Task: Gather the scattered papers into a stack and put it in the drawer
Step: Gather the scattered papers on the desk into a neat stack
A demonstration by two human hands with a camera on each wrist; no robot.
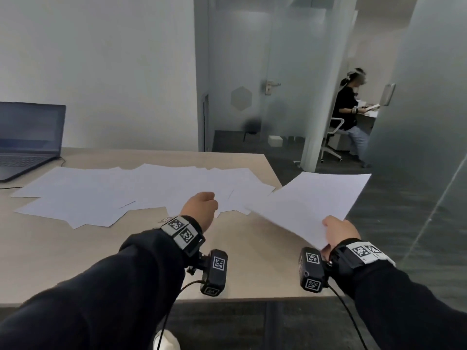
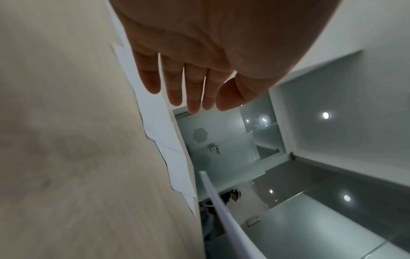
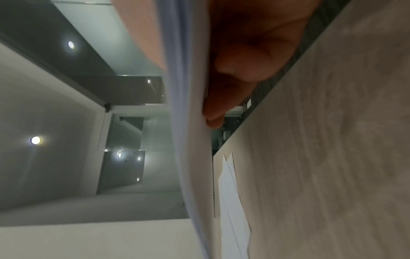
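Observation:
Several white sheets of paper (image 1: pixel 131 193) lie scattered and overlapping across the far half of the wooden table (image 1: pixel 75 261). My right hand (image 1: pixel 340 231) pinches the near corner of a lifted paper sheet (image 1: pixel 310 203), held tilted above the table's right corner; the right wrist view shows my fingers (image 3: pixel 239 73) under this paper sheet (image 3: pixel 190 140). My left hand (image 1: pixel 202 208) hovers over the near edge of the scattered sheets. In the left wrist view its fingers (image 2: pixel 193 91) are straight and hold nothing, with the scattered sheets (image 2: pixel 159 126) beyond them. No drawer is in view.
An open laptop (image 1: pixel 27 137) stands at the table's far left with a cable beside it. Behind the table are a white wall and frosted glass partitions with a door (image 1: pixel 252 97). A person (image 1: pixel 351 112) sits on a chair in the room beyond.

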